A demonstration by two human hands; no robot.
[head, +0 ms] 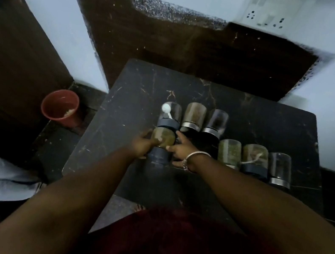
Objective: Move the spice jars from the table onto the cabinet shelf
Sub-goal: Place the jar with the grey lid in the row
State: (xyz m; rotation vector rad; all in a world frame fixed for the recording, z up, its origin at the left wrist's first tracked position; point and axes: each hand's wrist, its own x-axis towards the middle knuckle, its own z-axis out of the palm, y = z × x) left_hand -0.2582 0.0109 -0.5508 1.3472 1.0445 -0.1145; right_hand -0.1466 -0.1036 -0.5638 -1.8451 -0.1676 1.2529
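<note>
Several glass spice jars stand in two rows on the dark table (135, 103). My left hand (142, 144) and my right hand (180, 149) grip the front-left jar (163, 137), which holds yellowish spice and has a dark lid, one hand on each side. Behind it stands a jar with a white spoon (170, 114), then a brown-filled jar (194, 114) and a clear jar (216, 121). To the right in the front row stand a green-filled jar (229, 152), another green-filled jar with a dark lid (255, 159) and a clear jar (279, 167).
A dark wooden surface (177, 39) lies behind the table against the pale wall. A brown panel (10, 59) stands at the left. A red cup (60, 107) sits on the floor left of the table. A wall socket (268, 12) is at the upper right.
</note>
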